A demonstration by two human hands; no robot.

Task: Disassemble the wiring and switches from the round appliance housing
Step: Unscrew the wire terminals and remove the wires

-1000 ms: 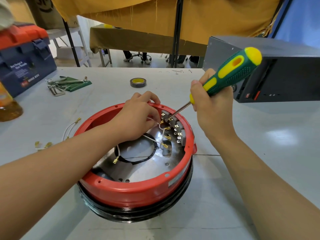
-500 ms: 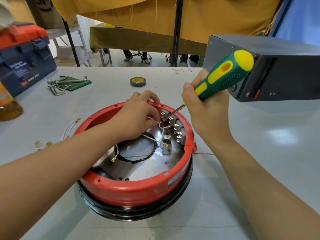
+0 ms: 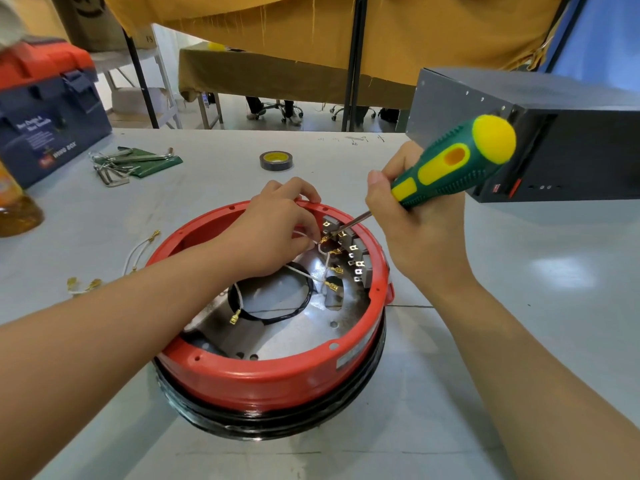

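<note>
The round red appliance housing (image 3: 263,379) lies upside down on the grey table, on a black base ring. Along its inner right wall sits a row of grey switches (image 3: 356,258) with brass terminals. White wires (image 3: 304,273) with brass connectors run from them over the metal floor, beside a black wire loop (image 3: 277,317). My left hand (image 3: 273,230) reaches into the housing and pinches a white wire at its connector by the top switch. My right hand (image 3: 419,230) grips a green and yellow screwdriver (image 3: 453,164), whose tip touches that same terminal.
A removed white wire (image 3: 136,252) and loose brass connectors (image 3: 83,284) lie left of the housing. Hex keys on a green pouch (image 3: 138,161), a tape roll (image 3: 276,160), a blue and red toolbox (image 3: 45,105) and a dark metal box (image 3: 540,133) stand further back.
My right hand and the screwdriver have shifted left and down a little, with the handle tilting lower. My left hand keeps its pinch on the wire at the top switch.
</note>
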